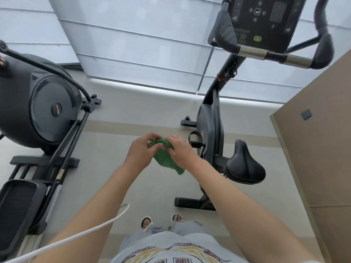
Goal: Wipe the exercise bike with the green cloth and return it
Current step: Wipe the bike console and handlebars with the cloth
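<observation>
The green cloth (164, 158) hangs bunched between both hands in the middle of the view, in front of my body and above the floor. My left hand (141, 150) pinches its upper left edge. My right hand (180, 150) grips it from the right, covering part of it. The black exercise bike (212, 118) stands to the right of my hands, with its saddle (244, 166) close to my right forearm and its console (266, 21) and handlebars at the top right. Neither hand touches the bike.
An elliptical trainer (43, 103) stands at the left with its pedal (17, 211) near the lower left. A beige wall panel (322, 149) runs down the right. A white cable (85, 232) crosses my left forearm. Windows with blinds fill the back.
</observation>
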`<state>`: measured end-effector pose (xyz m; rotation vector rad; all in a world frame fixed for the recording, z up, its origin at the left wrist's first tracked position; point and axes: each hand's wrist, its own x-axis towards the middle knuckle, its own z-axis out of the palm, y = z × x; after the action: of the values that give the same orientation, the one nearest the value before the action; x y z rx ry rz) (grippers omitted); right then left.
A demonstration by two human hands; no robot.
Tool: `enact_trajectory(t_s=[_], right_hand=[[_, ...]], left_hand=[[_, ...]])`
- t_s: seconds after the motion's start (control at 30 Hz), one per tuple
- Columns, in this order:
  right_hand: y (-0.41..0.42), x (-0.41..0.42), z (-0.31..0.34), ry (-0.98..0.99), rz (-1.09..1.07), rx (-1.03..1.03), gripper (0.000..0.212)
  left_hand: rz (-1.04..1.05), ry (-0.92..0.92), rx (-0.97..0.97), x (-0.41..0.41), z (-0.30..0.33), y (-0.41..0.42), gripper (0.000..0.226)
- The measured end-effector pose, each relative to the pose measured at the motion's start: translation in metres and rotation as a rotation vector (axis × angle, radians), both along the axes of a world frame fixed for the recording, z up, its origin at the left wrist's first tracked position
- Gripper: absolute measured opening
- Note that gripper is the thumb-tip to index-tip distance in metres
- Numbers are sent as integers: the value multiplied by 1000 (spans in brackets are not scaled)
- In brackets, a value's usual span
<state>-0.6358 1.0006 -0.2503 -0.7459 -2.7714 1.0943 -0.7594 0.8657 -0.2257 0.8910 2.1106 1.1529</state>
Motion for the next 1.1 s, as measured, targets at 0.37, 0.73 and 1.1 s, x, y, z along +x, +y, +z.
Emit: enact_trajectory(t_s=[0.37, 0.73, 1.1], right_hand=[[2, -37, 12, 163, -87, 43, 55], [77, -63, 34, 356, -199, -204, 57], [211, -116, 85, 550, -347, -406, 40]], left_hand=[[40, 194, 105, -34, 15, 12, 14], [8, 262, 229, -81, 62, 103, 20], [-79, 231, 412, -118, 115, 242, 34]])
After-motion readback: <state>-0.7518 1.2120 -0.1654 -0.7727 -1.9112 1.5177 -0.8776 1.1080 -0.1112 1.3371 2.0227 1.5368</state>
